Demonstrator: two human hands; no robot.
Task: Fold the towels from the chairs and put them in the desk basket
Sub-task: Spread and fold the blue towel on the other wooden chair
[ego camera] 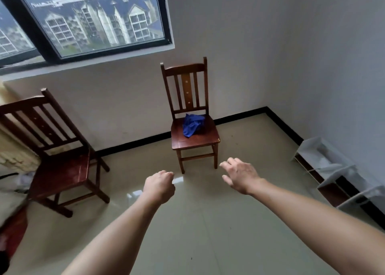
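Observation:
A crumpled blue towel (pixel 192 125) lies on the seat of a brown wooden chair (pixel 194 141) that stands against the far wall. A second wooden chair (pixel 60 170) stands at the left with a bare seat. Both my arms reach forward over the tiled floor, short of the far chair. My left hand (pixel 160 186) has its fingers curled in and holds nothing. My right hand (pixel 239 175) is spread with fingers apart and holds nothing. No basket or desk is in view.
A low white shelf unit (pixel 333 174) runs along the right wall. A large window (pixel 89 18) sits above the chairs. Cloth and a red object (pixel 14 229) lie at the left edge. Glossy tiled floor (pixel 198 222) stretches between me and the chairs.

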